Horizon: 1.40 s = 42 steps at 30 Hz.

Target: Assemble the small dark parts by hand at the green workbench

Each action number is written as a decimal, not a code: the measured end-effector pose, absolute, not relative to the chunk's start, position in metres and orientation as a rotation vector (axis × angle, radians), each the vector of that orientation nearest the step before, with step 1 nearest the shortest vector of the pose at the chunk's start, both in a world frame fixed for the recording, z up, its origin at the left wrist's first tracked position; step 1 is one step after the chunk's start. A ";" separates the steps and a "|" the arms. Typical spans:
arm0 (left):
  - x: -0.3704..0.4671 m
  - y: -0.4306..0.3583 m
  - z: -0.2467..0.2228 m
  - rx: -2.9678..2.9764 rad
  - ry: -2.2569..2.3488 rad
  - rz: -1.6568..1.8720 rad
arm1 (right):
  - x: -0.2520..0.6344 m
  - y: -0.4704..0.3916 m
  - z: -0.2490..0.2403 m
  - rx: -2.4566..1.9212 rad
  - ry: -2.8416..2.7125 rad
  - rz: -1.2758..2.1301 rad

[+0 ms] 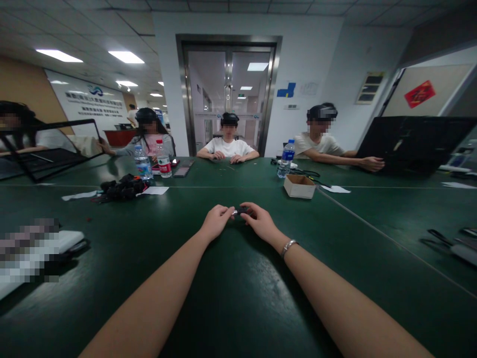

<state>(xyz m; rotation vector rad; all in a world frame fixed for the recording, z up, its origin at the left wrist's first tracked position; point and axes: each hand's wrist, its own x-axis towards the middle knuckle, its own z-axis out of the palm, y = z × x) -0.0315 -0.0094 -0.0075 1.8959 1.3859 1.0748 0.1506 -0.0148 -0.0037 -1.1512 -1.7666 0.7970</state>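
Note:
Both my hands meet over the green table [238,298], on a small dark object with a silvery end [240,211]. At its silvery end, the thumb and fingertips of my left hand [216,220] are pinched. My right hand [261,221], with a silver bracelet at the wrist, grips the black end, and its fingers partly cover it. What kind of object it is, I cannot make out at this size.
Beyond my hands stand a small cardboard box [299,187], a water bottle [286,159] and a red-labelled bottle [163,160]. Black cables [124,188] lie left, near white paper [154,190]. Several people sit around the table; one holds a large dark panel [410,144].

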 end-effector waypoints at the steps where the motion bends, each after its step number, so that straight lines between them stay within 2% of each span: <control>1: -0.031 -0.009 -0.007 1.903 1.413 1.069 | 0.151 -0.015 -0.004 -1.154 -1.769 0.795; 6: -0.031 -0.007 -0.009 1.873 1.341 1.151 | 0.151 -0.014 -0.004 -1.182 -1.771 0.792; 13: -0.031 -0.010 -0.005 1.942 1.489 1.042 | 0.151 -0.013 -0.006 -1.153 -1.791 0.778; 38: -0.028 -0.014 -0.005 1.920 1.319 1.063 | 0.151 -0.011 -0.007 -1.168 -1.786 0.795; 42: -0.029 -0.015 -0.003 1.961 1.398 1.007 | 0.152 -0.010 -0.008 -1.164 -1.808 0.748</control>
